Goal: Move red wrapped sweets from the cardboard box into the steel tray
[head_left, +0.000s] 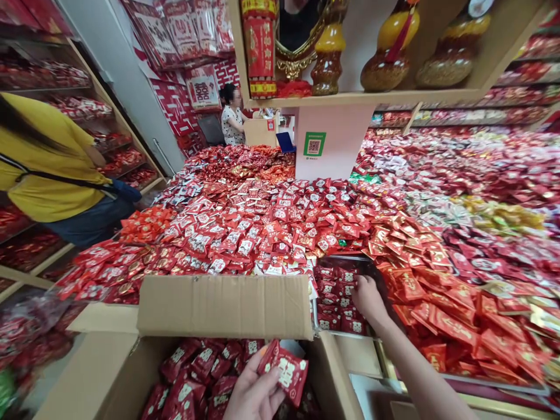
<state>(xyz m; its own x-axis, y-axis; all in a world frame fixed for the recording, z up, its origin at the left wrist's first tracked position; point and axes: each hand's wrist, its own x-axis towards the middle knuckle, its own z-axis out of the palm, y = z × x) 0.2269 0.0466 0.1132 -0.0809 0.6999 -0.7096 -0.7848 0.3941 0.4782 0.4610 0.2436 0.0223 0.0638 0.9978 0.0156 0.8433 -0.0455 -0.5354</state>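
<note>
My left hand (256, 389) is closed on a dark red candy packet (292, 373) with pale double-happiness characters, above an open cardboard box (225, 306). Part of another red wrapper shows beside it at the fingers. Inside the box lie several similar dark red packets (186, 396). To the right, my right hand (370, 298) reaches into a dark-rimmed tray (377, 269) where matching packets (332, 289) lie in rows. Its fingers are bent down at the packets along the tray's right side; the fingertips are hidden, so what they grip does not show.
Heaps of wrapped sweets (236, 227) cover the wide display, with orange-red packets (464, 315) right of the tray. A shelf (371, 99) with gourd-shaped bottles overhangs the display. A person in a yellow top (56, 157) stands left; another person (233, 119) is at the back.
</note>
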